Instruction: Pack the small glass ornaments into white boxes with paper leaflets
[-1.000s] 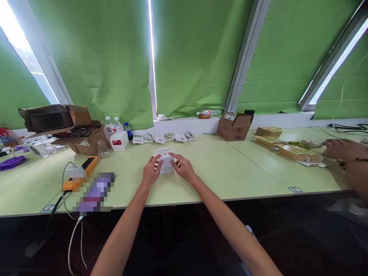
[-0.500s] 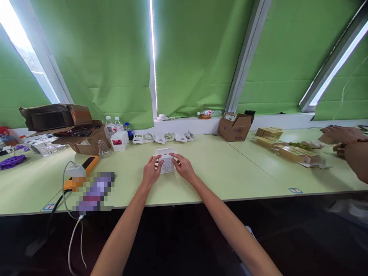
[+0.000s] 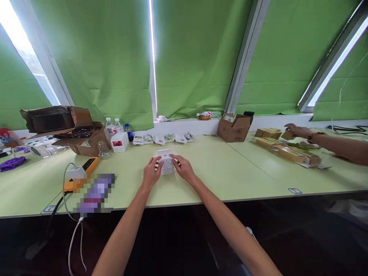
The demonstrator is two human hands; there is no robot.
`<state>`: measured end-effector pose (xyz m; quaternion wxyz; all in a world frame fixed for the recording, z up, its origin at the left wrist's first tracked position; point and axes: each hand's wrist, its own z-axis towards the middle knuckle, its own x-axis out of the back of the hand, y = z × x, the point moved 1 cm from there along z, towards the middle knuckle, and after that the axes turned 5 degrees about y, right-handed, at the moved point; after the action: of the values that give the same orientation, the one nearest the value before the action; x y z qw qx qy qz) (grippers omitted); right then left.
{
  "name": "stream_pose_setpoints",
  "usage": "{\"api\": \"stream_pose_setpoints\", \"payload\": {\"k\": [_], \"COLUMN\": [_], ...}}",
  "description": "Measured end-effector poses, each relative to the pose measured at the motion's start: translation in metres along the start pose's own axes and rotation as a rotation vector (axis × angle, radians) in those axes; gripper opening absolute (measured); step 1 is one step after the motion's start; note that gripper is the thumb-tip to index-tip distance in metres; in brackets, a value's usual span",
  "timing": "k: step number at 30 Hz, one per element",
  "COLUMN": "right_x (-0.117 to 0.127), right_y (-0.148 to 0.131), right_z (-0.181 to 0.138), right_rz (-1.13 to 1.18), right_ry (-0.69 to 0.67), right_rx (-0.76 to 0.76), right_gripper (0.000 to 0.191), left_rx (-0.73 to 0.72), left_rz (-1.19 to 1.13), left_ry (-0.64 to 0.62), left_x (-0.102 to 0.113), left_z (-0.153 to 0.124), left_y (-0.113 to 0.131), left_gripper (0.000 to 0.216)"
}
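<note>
A small white paper box (image 3: 167, 167) with fine print on its near face stands on the table in front of me, its top flap raised. My left hand (image 3: 152, 171) grips the box's left edge between thumb and fingers. On the opposite edge, my right hand (image 3: 183, 167) pinches it near the top corner. Behind the box, several opened white packets (image 3: 168, 138) lie in a row, with round wire-like pieces on them. A stack of white cartons (image 3: 120, 142) stands to their left.
Left lie a phone (image 3: 96, 193), an orange power strip (image 3: 83, 172) and an open cardboard box (image 3: 89, 140). Plastic bottles (image 3: 118, 125) stand behind. A brown carton (image 3: 234, 127) stands right of centre. Farther right, a co-worker's hand (image 3: 297, 131) holds a small brown piece over yellowish boxes (image 3: 290, 152).
The co-worker's hand at the right has reached leftward over the yellowish boxes. My own hands and the white box have hardly moved.
</note>
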<state>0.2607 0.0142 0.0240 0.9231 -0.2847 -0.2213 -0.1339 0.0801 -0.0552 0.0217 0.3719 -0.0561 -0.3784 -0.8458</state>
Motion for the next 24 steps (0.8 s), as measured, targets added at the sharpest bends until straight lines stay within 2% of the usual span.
{"api": "stream_pose_setpoints", "payload": {"k": [24], "right_x": [-0.0011], "right_y": [-0.0035], "right_z": [0.0005], "right_rz": [-0.043], "right_ry": [0.006], "right_rx": [0.009], "right_gripper": [0.031], "left_rx": [-0.003], "left_rz": [0.018], "left_ry": [0.010], "left_x": [-0.0013], "left_z": [-0.0010], "left_y": [0.0003], "left_gripper": [0.030]}}
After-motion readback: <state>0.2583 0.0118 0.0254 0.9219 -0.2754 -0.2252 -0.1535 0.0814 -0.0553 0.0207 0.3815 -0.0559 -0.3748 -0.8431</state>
